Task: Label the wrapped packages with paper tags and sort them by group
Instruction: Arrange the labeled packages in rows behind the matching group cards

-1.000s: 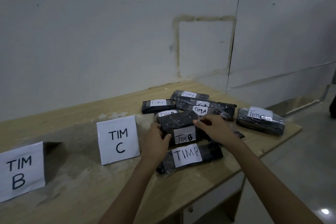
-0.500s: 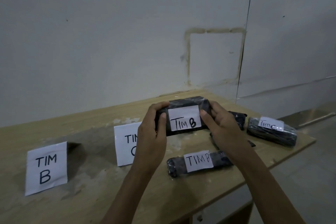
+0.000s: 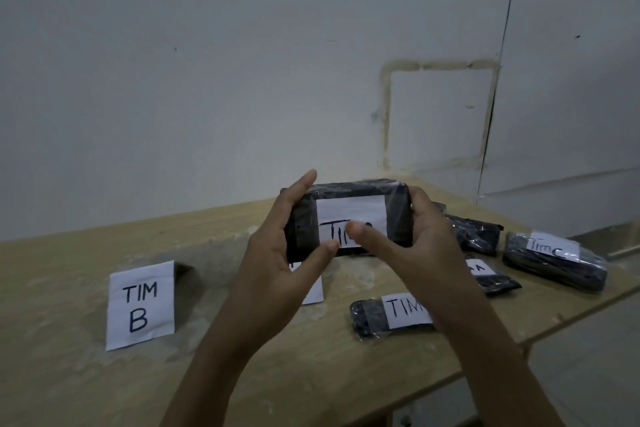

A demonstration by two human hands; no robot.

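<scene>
A black wrapped package (image 3: 349,210) with a white paper tag is held up above the wooden table (image 3: 311,374). My left hand (image 3: 282,253) grips its left end and my right hand (image 3: 412,243) grips its right end, the right thumb covering part of the tag's writing. A folded "TIM B" sign (image 3: 140,305) stands at the left. Another sign (image 3: 313,288) is mostly hidden behind my left hand. A tagged package (image 3: 384,317) lies flat near the front, partly under my right forearm. More packages (image 3: 478,234) lie at the right, one tagged "TIM C" (image 3: 554,262).
A white wall runs behind the table, with a stained square outline. The table's right edge and corner lie just past the "TIM C" package, and grey floor shows beyond. Bare wood spreads in front of the "TIM B" sign.
Both hands lifted the package off the pile and raised it in front of the camera. The view has swung left, bringing the "TIM B" sign closer to centre. My right thumb now covers the tag.
</scene>
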